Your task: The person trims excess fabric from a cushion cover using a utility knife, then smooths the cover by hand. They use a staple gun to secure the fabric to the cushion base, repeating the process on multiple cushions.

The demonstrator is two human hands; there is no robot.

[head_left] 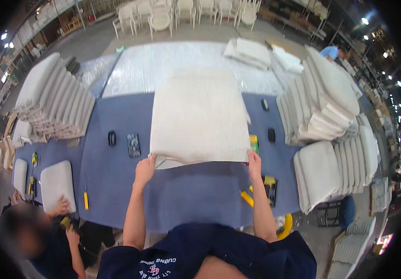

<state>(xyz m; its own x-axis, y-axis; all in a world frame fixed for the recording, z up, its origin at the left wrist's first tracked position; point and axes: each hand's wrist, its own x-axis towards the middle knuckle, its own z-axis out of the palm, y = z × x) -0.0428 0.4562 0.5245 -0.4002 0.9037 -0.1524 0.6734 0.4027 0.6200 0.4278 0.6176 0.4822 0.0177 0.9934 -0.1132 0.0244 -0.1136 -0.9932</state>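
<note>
Likely light and limp, the cream woven fabric (199, 116) suits the near-corner pinches of left hand (145, 170) and right hand (255, 164).

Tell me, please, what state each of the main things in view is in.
Cream fabric, spread out, near edge held at both ends
Left hand, closed on the fabric's near left corner
Right hand, closed on its near right corner
Staple gun, lying on the blue table, not held
Yellow-handled screwdriver, lying flat, not held
Left cushion stack, piled in layers
Right cushion stack, piled in layers
White chairs, standing, unoccupied
</note>
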